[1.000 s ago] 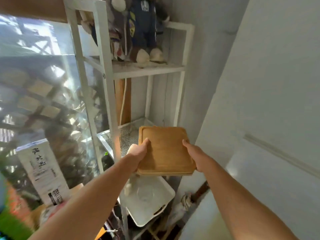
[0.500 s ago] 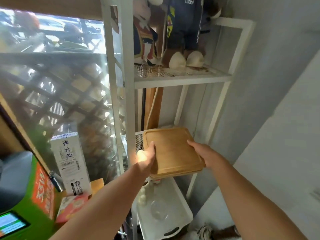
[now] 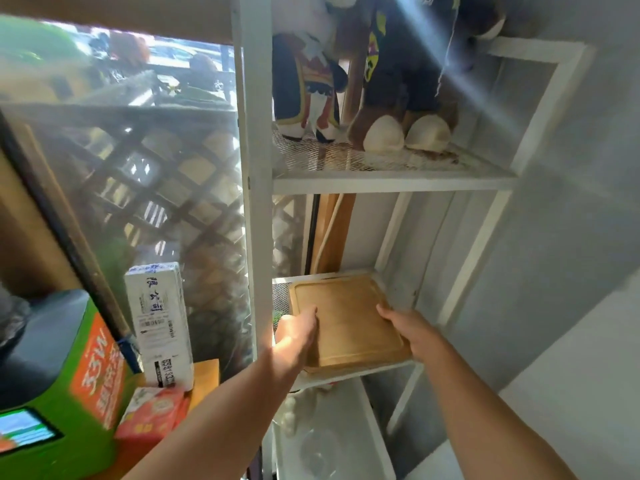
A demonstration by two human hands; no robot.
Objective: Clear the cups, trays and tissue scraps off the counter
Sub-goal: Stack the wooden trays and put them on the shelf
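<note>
Wooden tray on middle rack shelf | your left hand grips its 9 o'clock edge, right hand its 3 o'clock edge | counter unseen, remainder unknown.

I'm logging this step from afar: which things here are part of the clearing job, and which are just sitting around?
Part of the job:
- wooden tray, held by left hand and right hand
- middle shelf of the white rack, under the tray

Just sitting around:
- plush toys on the upper shelf
- white carton
- red box
- green machine
- white tray below
</note>
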